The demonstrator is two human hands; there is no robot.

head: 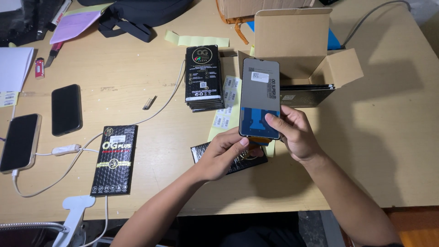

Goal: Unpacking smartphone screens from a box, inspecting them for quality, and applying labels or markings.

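Note:
I hold a flat grey phone screen panel (259, 96) upright over the table, its back facing me with a small white label near the top and a blue film at the bottom. My left hand (226, 153) pinches its lower left corner. My right hand (295, 132) grips its lower right edge, thumb across the blue film. Under my left hand lies a black bubble pouch (247, 161). Behind the panel stands an open cardboard box (299, 43) with more panels stacked inside.
A stack of black pouches (203, 77) sits left of the box, beside sticker sheets (227, 110). One black pouch (114, 160) lies at the front left over a white cable (64, 149). Two phones (66, 109) (19, 142) lie at the left. A black bag (141, 13) sits at the back.

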